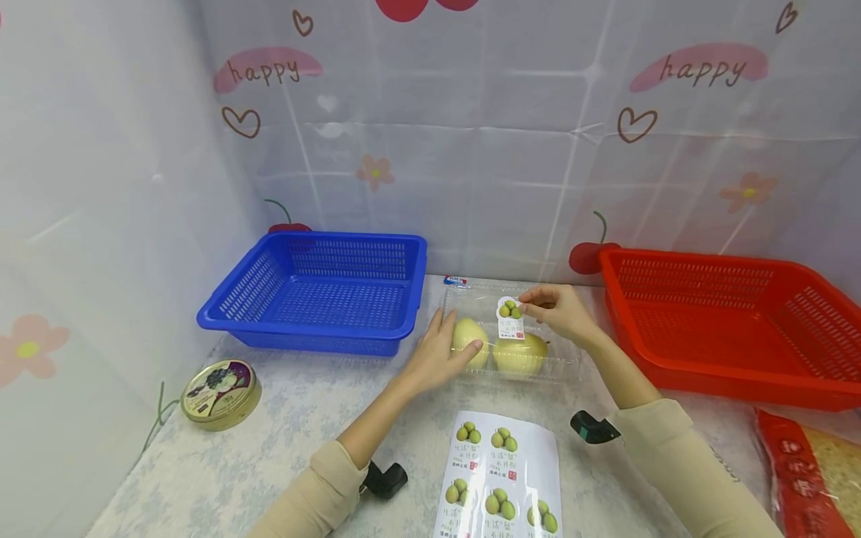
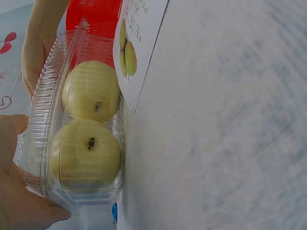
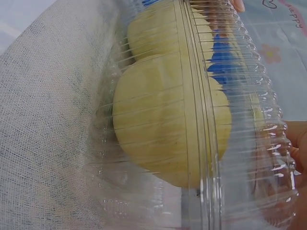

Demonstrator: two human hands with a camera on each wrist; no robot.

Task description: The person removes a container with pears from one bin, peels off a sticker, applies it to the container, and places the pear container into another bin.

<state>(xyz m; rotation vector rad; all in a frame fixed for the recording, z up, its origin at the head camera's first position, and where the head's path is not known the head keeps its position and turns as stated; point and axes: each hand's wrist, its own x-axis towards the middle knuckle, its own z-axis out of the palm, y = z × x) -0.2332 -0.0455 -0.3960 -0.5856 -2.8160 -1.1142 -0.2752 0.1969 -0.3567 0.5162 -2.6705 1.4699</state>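
Note:
A clear plastic fruit box (image 1: pixel 568 366) with a lid sits on the table and holds two yellow-green pears (image 1: pixel 520 354). At its left end my left hand (image 1: pixel 433 355) grips the box, thumb over the lid and fingers along the side. Thumb and index finger of my right hand (image 1: pixel 561 312) pinch the right edge of a white pear sticker (image 1: pixel 511 326), which lies over the lid. In the left wrist view both pears (image 2: pixel 86 153) show through the plastic. The right wrist view has a pear (image 3: pixel 153 115) close up, with the right fingers (image 3: pixel 300 143) partly cut off.
A sheet of pear stickers (image 1: pixel 494 463) lies in front of the box. The blue basket (image 1: pixel 309 340) stands left, the red basket (image 1: pixel 726 377) right. A round tin (image 1: pixel 222 394) is at far left, and a red-printed bag (image 1: pixel 800 478) at lower right.

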